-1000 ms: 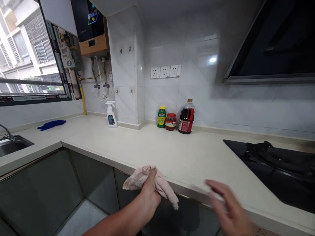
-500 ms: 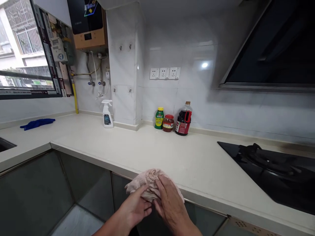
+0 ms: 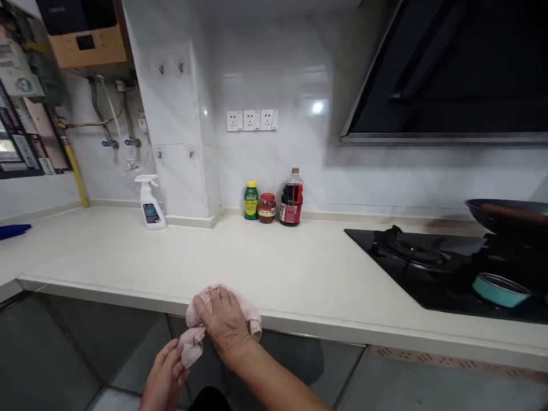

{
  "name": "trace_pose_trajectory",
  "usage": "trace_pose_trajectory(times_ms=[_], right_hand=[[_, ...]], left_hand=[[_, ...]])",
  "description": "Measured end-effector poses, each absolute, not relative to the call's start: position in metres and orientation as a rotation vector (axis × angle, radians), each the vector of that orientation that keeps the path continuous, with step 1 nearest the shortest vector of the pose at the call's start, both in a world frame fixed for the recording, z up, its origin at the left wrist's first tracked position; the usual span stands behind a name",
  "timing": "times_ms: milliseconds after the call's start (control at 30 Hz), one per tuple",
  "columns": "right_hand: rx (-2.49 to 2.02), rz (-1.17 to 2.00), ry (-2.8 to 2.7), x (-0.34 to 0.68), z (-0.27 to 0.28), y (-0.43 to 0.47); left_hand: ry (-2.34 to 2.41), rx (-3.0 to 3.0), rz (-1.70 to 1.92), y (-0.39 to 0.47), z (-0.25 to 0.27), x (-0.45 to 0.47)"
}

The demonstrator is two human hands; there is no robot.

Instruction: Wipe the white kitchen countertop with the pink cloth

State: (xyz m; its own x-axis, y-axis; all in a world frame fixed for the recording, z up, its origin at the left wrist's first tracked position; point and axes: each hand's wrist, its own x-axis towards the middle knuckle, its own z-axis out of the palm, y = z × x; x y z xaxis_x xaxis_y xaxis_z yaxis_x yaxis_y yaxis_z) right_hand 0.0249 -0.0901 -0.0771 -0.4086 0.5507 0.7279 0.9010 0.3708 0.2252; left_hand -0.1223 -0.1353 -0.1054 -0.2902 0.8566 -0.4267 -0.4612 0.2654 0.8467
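Observation:
A pale pink cloth (image 3: 245, 308) lies bunched over the front edge of the white countertop (image 3: 299, 274). My right hand (image 3: 225, 322) covers the bunched part from above, its fingers curled into the fabric. Lower down on the left, the fingers of my left hand (image 3: 165, 365) pinch a loose corner of the same cloth, which hangs just in front of the edge. Part of the cloth is hidden under my right palm.
Along the back wall stand a green bottle (image 3: 251, 202), a red-lidded jar (image 3: 267, 209) and a dark sauce bottle (image 3: 291, 200). A white spray bottle (image 3: 150, 205) is further left. The black gas stove (image 3: 415, 279) holds a wok (image 3: 492, 220) and a teal pot (image 3: 500, 292).
The view has turned right, bringing the wok and teal pot into sight. My left hand has drawn away from my right, down to a cloth corner; my right hand now lies flatter over the bundle.

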Motion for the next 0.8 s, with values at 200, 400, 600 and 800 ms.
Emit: trace_pose_trajectory(times_ms=[200,400,600,800], right_hand=[[-1.156,-0.863,-2.014,0.066,-0.082,-0.106],[-1.118,-0.804,-1.954,0.155,-0.086,-0.151],[-1.201,-0.868,-1.983,0.279,-0.094,-0.205],[-1.517,-0.925,-1.89,0.417,-0.106,-0.27]], left_hand=[[1.659,0.958,1.611,-0.14,-0.105,-0.129],[1.517,2.012,1.745,-0.131,-0.066,-0.117],[1.237,2.651,1.618,-0.081,-0.016,-0.092],[1.425,2.762,1.265,-0.028,0.0,-0.084]])
